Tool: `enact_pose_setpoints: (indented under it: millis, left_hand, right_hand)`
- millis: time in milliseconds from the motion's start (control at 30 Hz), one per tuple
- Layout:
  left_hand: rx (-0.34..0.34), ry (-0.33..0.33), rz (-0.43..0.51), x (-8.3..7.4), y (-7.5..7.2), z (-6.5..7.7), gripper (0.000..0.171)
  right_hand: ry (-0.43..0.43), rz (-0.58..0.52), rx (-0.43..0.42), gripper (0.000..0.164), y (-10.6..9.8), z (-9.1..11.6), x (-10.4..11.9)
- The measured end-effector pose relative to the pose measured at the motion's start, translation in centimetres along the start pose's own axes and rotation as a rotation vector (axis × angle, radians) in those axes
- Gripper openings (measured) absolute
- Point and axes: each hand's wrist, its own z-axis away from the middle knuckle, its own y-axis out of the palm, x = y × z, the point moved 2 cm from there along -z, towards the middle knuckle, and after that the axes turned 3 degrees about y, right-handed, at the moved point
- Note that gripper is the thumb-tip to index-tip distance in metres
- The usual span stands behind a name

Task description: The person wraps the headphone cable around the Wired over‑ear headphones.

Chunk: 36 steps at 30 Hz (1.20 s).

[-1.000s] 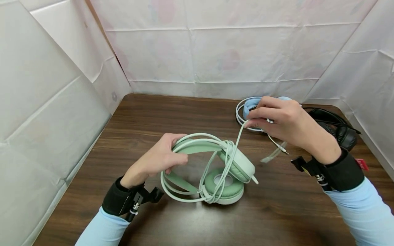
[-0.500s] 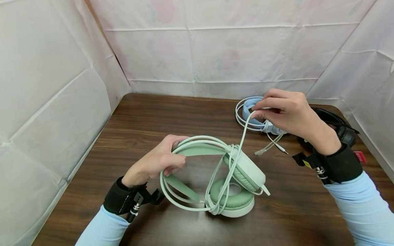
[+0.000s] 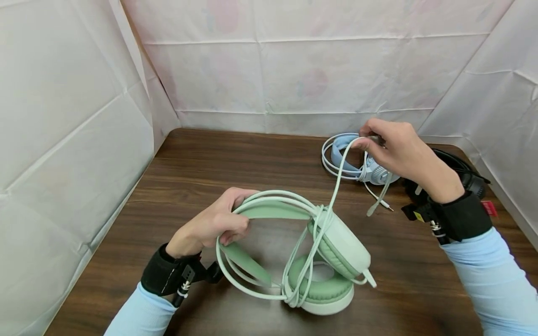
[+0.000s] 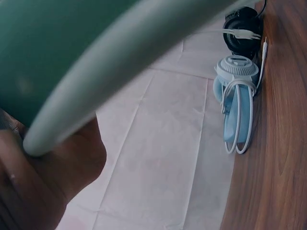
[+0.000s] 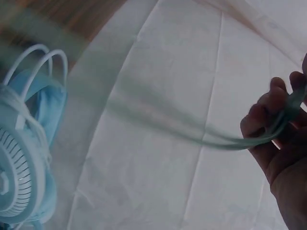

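Mint-green headphones (image 3: 346, 247) tilt over the table, one ear cup above the other. My left hand (image 3: 216, 224) grips their headband at the bend; in the left wrist view the headband (image 4: 120, 52) passes close before the lens. Several turns of the pale green cable (image 3: 339, 175) wrap the headphones near the cups. Up and to the right, my right hand (image 3: 403, 149) pinches that cable, which runs taut down to the wrapped turns. A loose cable end (image 3: 376, 200) dangles below the right hand. In the right wrist view the cable (image 5: 230, 143) runs in between curled fingers.
Light blue headphones (image 3: 376, 172) with a white cord lie at the back right, their plug (image 3: 384, 204) pointing forward. Black headphones (image 3: 472, 182) sit behind the right wrist, near a red tag (image 3: 489, 208). White sheeting (image 3: 269, 74) walls the table's back and sides.
My right hand has moved up and right, drawing out more of the cable. The ear cups have shifted right and toward me, while the left hand keeps its grip on the headband.
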Motion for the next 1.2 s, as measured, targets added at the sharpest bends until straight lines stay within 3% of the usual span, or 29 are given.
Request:
enact_pose_setpoints:
  millis: [200,367,533,667,800,900,1067,1200]
  left_hand:
    - [0.017,0.0,-0.049,-0.3,0.3,0.2,0.032]
    - [0.071,0.041,-0.004,-0.5,0.4,0.5,0.035]
    - [0.131,0.123,0.082,-0.5,0.4,0.5,0.041]
    - [0.195,0.258,0.279,-0.2,0.2,0.1,0.055]
    - [0.295,0.374,0.541,0.1,-0.1,-0.4,0.068]
    - [0.343,0.427,0.713,0.3,-0.3,-0.6,0.057]
    - [0.277,0.445,0.945,0.5,-1.0,-0.4,0.027]
    - [0.19,0.433,1.12,0.7,-1.7,-0.3,0.017]
  right_hand:
    - [0.16,-0.042,0.034,0.008,0.1,0.9,-2.2]
    - [0.166,-0.019,-0.037,0.018,0.5,2.3,-4.6]
    - [0.213,-0.106,-0.074,0.022,0.5,3.4,-6.2]
    - [0.246,-0.115,0.005,0.028,1.0,4.0,-6.5]
    - [0.234,-0.074,0.093,0.029,1.9,4.8,-6.5]
    - [0.211,-0.051,0.115,0.028,2.6,5.4,-6.4]
    - [0.2,-0.019,0.092,0.027,2.9,6.3,-6.6]
    - [0.198,-0.01,0.099,0.029,2.9,6.7,-6.7]
